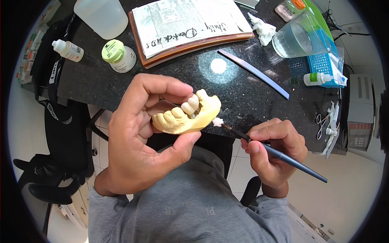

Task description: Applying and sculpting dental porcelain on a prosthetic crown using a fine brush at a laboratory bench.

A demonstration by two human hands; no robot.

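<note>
Cup (300, 39) (clear) and file (256, 73) sit beyond the dental model (187, 124) and brush (279, 154).

One head-worn fisheye camera looks down over the grey shirt (178, 198) onto the nearby hands (131, 135) and dark worktop (91, 83).

1. White glare (219, 65) shone on the dark countertop (251, 103) beyond the left hand (135, 135) and its grip.
2. Floor (340, 178) right of the grip looked bright.
3. Farthest from it, fisheye distortion curved straight edges.

The person wears a dark grey top (178, 194) with lighter heathered sleeves (106, 214) and faint lettering (189, 211) in front.
</note>
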